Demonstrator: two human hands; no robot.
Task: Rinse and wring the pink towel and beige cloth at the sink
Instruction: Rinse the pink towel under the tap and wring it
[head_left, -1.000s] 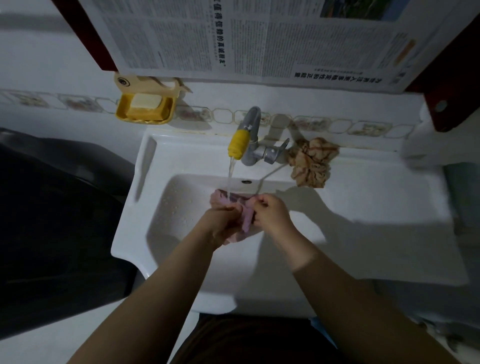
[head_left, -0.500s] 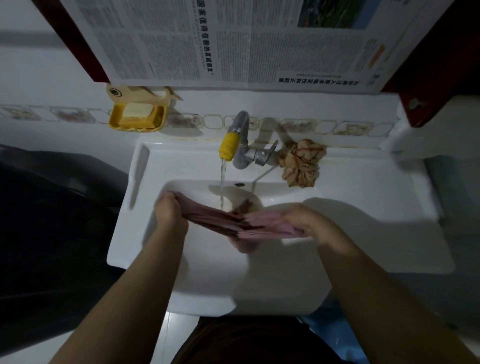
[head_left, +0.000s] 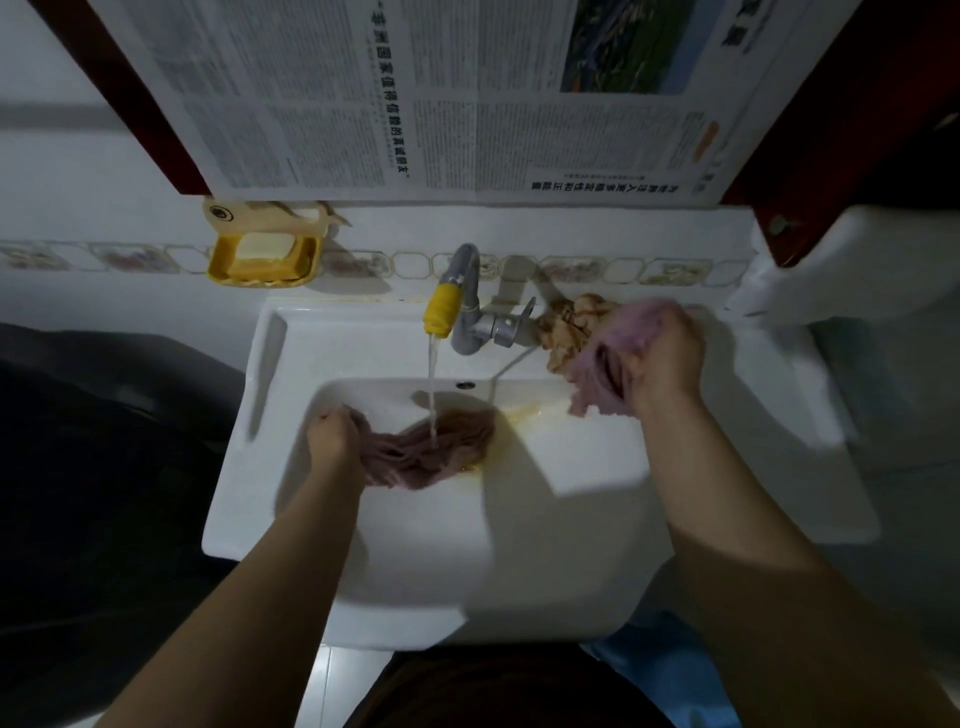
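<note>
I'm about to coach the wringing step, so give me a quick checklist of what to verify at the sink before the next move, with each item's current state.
1. Water running: ok, a stream falls from the yellow-tipped faucet.
2. Pink towel under the stream: ok, its middle lies in the basin where the water lands.
3. Left hand gripping one end of the towel: ok.
4. Right hand gripping the other end: ok, raised over the rim by the beige cloth.
5. Beige cloth rinsed: cannot tell; it sits bunched on the sink ledge.
6. Towel twisted for wringing: not ok, it hangs slack.
</note>
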